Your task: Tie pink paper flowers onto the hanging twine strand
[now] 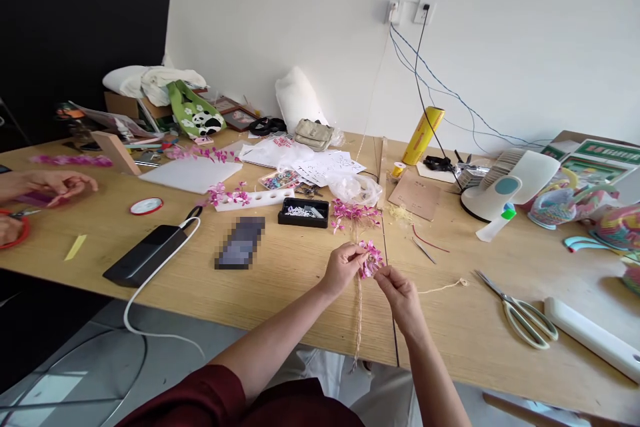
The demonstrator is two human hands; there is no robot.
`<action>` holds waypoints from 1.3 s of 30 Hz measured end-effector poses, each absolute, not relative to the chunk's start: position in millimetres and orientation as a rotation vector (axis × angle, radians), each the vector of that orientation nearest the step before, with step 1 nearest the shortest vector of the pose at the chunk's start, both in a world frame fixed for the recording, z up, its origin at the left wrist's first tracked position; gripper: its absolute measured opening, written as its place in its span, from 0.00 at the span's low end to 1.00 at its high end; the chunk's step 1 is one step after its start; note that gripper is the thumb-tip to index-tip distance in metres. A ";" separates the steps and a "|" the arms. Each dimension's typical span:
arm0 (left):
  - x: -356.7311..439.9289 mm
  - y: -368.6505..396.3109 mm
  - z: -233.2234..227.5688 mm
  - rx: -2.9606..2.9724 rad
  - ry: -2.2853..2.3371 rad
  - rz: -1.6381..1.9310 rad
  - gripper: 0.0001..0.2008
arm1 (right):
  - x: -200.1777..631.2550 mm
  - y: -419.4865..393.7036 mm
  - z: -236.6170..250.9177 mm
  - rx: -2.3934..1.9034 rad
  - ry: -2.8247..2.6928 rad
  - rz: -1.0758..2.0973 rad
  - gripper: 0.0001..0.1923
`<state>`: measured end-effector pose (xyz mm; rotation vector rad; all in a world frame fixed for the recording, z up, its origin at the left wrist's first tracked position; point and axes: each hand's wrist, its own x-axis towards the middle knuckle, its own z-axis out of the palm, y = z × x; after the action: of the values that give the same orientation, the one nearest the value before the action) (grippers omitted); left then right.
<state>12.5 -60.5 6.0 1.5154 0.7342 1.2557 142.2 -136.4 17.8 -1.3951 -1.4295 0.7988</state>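
My left hand [343,267] pinches a small cluster of pink beaded flowers [371,259] from the left. From the right, my right hand [400,290] grips the same cluster, thumb and fingertips closed on its lower edge. A braided twine cord [359,320] hangs from the cluster down over the table's front edge. More pink flower sprigs [354,213] lie on the wooden table [280,280] just beyond my hands.
Scissors [523,313] and a white bar [590,337] lie right; a black bead box [304,212], blurred phone [241,242] and power bank [145,255] with white cable left. Another person's hands [47,185] work at the far left. A white fan [505,190], yellow roll [423,135].
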 end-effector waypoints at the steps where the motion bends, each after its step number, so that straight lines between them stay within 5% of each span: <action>1: 14.1 -59.4 3.4 1.565 0.774 1.287 0.09 | 140.3 -136.1 17.9 -1.423 -1.444 0.767 0.14; 11: 27.7 -57.2 -1.2 1.285 0.767 1.144 0.10 | 157.9 -137.0 22.5 -1.662 -1.501 0.568 0.14; 23: 12.2 -70.2 8.6 0.939 0.499 0.894 0.10 | 199.2 -158.6 8.1 -1.597 -1.319 1.099 0.12; 39: 7.8 -58.6 6.8 0.939 0.427 0.842 0.10 | 209.8 -163.2 3.5 -1.695 -1.300 1.197 0.13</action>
<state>7.8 -58.6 6.8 0.9392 0.4275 0.8420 209.8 -163.2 3.5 -1.6952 -1.3003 1.1968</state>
